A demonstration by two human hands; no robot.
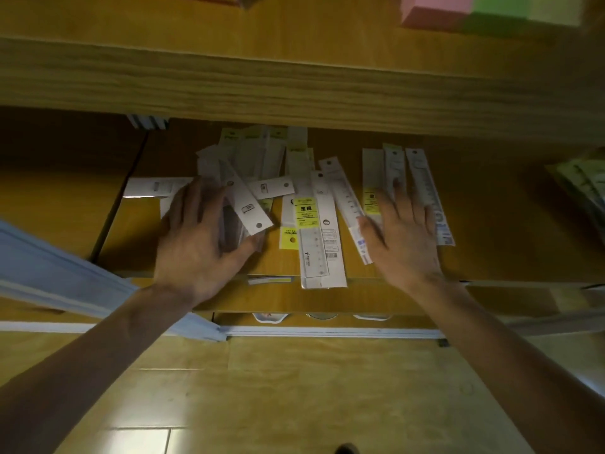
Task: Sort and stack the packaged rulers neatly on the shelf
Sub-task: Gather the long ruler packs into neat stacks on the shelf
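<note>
Several packaged rulers lie scattered on a wooden shelf [491,224]. A jumbled pile [248,158] lies at the left, a clear ruler with a yellow label [314,234] juts over the front edge in the middle, and a small row [422,181] lies at the right. My left hand [196,237] rests on the left pile, fingers curled around a thin bundle of packs, thumb under a white card. My right hand [402,237] lies flat with fingers spread on the right row, holding nothing.
The upper shelf board [294,83] overhangs the back of the rulers. Pink and green blocks [458,11] sit on top. More packaged goods [582,181] lie at the far right. A white-blue stack [65,273] sticks out at the left. Wooden floor lies below.
</note>
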